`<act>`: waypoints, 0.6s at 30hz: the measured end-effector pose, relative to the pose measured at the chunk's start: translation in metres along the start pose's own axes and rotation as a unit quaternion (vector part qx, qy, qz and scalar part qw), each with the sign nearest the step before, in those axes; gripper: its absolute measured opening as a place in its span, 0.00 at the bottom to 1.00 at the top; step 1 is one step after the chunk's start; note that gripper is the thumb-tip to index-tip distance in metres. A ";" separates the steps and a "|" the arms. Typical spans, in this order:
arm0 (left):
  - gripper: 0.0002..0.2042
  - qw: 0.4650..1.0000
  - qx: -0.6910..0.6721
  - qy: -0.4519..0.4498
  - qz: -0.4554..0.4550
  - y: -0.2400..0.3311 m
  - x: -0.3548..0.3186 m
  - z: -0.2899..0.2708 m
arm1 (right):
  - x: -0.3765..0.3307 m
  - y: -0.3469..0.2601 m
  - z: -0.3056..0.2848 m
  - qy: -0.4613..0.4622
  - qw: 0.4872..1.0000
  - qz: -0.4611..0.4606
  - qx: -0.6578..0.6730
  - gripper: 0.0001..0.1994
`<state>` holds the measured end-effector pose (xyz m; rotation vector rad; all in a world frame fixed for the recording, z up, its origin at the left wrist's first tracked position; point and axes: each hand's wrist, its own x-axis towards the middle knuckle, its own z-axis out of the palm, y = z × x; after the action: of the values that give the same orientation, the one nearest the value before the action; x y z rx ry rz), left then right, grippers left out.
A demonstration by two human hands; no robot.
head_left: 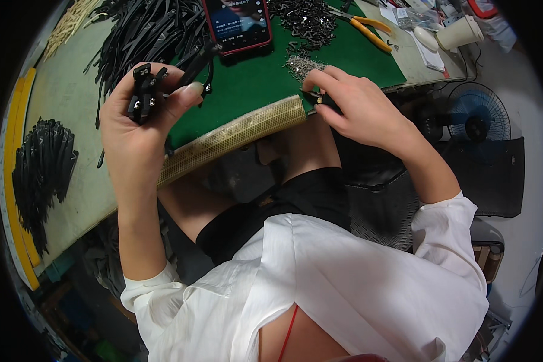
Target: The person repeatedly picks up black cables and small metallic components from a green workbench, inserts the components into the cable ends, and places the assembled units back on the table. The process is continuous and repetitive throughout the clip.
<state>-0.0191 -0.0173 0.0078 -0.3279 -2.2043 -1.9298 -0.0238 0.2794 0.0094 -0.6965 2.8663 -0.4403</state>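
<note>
My left hand [142,133] is raised over the table's near edge, its fingers closed round a bundle of black eyeglass temples [143,90] with small metal hinges at their ends. Farther right, my right hand [368,108] pinches a small black piece with a brassy spot [317,98]; its exact kind is partly hidden by the fingers. This piece is beside the right end of a mesh-covered edge strip [241,133]. Just beyond those fingers lies a heap of tiny metal parts [301,65].
Loose black temples [142,42] are piled at the far left, with another bundle [42,169] near the left edge. A phone [238,24], small black pieces [304,24] and orange-handled pliers [371,33] lie on the green mat [368,66]. A fan [476,120] stands right.
</note>
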 end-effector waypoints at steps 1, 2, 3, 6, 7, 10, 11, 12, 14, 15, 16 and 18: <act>0.13 1.000 0.016 0.008 -0.002 0.000 0.000 0.001 | 0.000 0.000 0.000 0.001 1.000 0.002 -0.001 0.13; 0.14 0.999 0.032 0.016 -0.005 0.001 0.000 0.002 | 0.000 0.000 0.001 0.010 1.000 -0.007 0.002 0.13; 0.15 1.000 0.013 0.017 -0.008 0.001 0.000 0.003 | 0.000 0.002 0.002 0.020 1.000 -0.017 0.006 0.13; 0.16 0.999 -0.030 0.016 -0.008 0.001 -0.001 0.007 | -0.002 0.004 0.002 0.031 0.999 -0.020 0.001 0.13; 0.14 0.999 -0.033 0.011 0.001 0.001 -0.001 0.008 | -0.003 0.004 0.003 0.033 0.999 -0.016 -0.002 0.13; 0.11 1.000 -0.020 -0.004 -0.011 0.004 -0.001 0.007 | -0.003 0.002 0.001 0.027 1.000 -0.009 -0.005 0.13; 0.10 1.000 -0.013 -0.010 -0.021 0.006 -0.001 0.006 | -0.003 0.002 0.001 0.027 1.000 -0.007 -0.006 0.13; 0.10 1.000 -0.017 -0.014 -0.016 0.005 -0.001 0.006 | -0.003 0.002 0.000 0.028 1.000 -0.004 -0.006 0.13; 0.09 0.999 -0.024 -0.022 -0.008 0.004 -0.001 0.006 | -0.002 0.002 0.001 0.031 0.999 -0.002 -0.006 0.13; 0.09 1.000 -0.017 -0.025 -0.008 0.004 -0.001 0.006 | -0.002 0.002 0.001 0.033 0.999 -0.001 -0.005 0.13; 0.10 1.000 -0.010 -0.027 -0.009 0.004 -0.002 0.006 | -0.001 0.002 0.002 0.036 0.999 -0.001 -0.004 0.13; 0.11 1.000 -0.005 -0.027 0.000 0.004 -0.002 0.006 | 0.002 -0.002 0.001 0.020 1.000 0.012 -0.015 0.12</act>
<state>-0.0158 -0.0106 0.0100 -0.3850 -2.2289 -1.9556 -0.0248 0.2766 0.0083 -0.6658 2.9223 -0.4128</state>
